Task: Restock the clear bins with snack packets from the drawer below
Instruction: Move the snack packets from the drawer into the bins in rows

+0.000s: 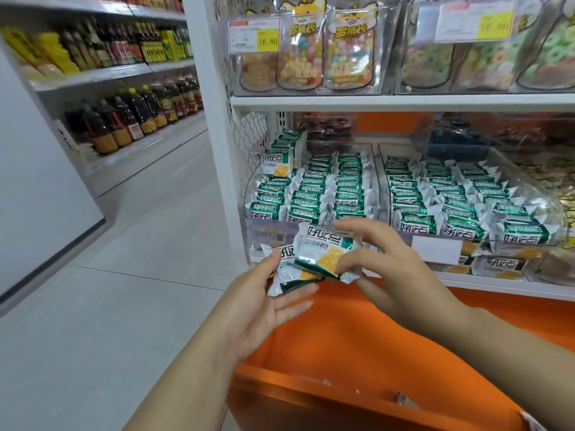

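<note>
Drawer (280,377) at 6, pulled out, orange inside. Both hands are above it at frame centre, 1 packet each.

Left hand (258,303), 7 of centre: palm up. The lower packet (284,276) lies across near-straight fingers with the thumb pressing its left edge. That's a thumb clamp, not a fist.

Right hand (389,269), 4 of centre: grasping the upper packet (323,250) in a pinch, index on the far edge, thumb at the near-right corner. Its other fingers are mostly hidden under the pack. The upper packet overlaps the lower one and touches it.

Handling, my read:
- Foil-film pillow packs: light, slick, crinkly.
- Contents look like a biscuit, probably brittle, so don't squeeze the middle.
- Take them by the crimped end seals, or edge to edge across the width.
- 2 slick packs stacked will slide, so keep a thumb on each.

Left bin (267,228), 12 of the hands, just beyond: 3 rows of packets stood on edge, run up to the front wall. 1 packet stands face-out at back left. If there's room it's probably at the back, but I can't tell.

Right bin (401,237) at 2: same packets in rows, looks full to the front.

Far: candy bags (348,48) at 12 on the shelf above, bottles (140,116) at 10 across the aisle.
</note>
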A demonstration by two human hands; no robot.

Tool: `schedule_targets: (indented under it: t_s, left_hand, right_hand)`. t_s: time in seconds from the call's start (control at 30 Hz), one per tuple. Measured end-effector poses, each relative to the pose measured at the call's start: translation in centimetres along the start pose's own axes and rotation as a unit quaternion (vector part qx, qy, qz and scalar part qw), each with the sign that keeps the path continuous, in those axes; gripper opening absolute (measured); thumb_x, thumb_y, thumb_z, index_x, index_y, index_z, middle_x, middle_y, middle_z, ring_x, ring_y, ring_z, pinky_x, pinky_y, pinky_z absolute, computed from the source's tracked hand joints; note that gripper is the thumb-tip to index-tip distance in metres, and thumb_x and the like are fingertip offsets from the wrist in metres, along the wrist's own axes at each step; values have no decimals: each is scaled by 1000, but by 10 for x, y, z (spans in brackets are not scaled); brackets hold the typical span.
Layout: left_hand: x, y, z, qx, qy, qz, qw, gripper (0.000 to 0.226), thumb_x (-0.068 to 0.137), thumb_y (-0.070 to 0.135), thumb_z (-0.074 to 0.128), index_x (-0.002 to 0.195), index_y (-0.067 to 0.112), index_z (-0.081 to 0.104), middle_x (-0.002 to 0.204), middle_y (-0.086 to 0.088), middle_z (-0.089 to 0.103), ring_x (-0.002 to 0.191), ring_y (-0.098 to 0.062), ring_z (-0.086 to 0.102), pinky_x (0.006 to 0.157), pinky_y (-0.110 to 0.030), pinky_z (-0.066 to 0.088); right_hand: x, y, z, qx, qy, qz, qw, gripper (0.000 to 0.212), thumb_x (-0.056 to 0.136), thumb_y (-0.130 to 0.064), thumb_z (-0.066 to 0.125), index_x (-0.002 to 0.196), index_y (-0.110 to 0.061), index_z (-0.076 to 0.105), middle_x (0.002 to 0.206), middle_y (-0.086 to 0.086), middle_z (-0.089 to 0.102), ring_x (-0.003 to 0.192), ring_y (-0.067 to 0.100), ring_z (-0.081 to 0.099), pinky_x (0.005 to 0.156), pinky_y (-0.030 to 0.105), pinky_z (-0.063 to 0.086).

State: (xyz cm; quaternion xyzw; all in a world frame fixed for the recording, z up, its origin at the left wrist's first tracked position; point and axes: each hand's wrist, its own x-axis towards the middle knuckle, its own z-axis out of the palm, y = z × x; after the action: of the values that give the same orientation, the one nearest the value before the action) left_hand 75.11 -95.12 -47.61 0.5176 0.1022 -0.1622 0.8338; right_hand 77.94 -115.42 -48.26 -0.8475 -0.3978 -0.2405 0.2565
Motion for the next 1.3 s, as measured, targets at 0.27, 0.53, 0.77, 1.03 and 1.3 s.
schedule_targets:
  t_s: [0.27,0.53,0.77,1.03,1.3]
  left_hand:
    - [-3,1,-3,116,-33,29,992,39,93,47,43,111,21,67,100,-6,74,85,-21,72,76,-32,59]
    - [-7,3,-3,102,-55,48,992,67,72,68,41,114,22,64,105,-9,72,88,-29,72,73,-37,60]
    - [-3,1,-8,210,-26,103,972,41,74,37,69,113,24,63,103,3,73,95,-12,70,81,-31,57]
    - [8,22,-17,248,-78,157,953,50,77,29,71,125,24,55,117,2,69,107,-17,66,91,-34,54]
    - [34,42,-25,253,-79,169,949,48,77,37,66,123,30,56,117,8,68,109,-11,64,92,-30,53]
  right_hand:
    - [7,-9,2,56,-19,-30,998,19,87,-4,58,90,-22,62,129,-6,58,134,14,41,108,26,34]
    - [8,-8,-1,39,-25,-43,998,18,90,-14,50,84,-15,66,125,-12,55,130,8,41,107,17,32]
    - [8,-17,-1,109,-22,81,991,25,89,-8,51,99,-27,64,132,-22,52,130,-1,40,105,12,30]
    - [38,-11,0,424,-145,284,848,91,71,-23,78,141,-50,26,116,-27,43,93,-20,55,76,14,50]
    - [79,7,14,418,-91,264,864,51,77,6,70,113,-16,42,74,-7,69,67,4,65,58,22,53]
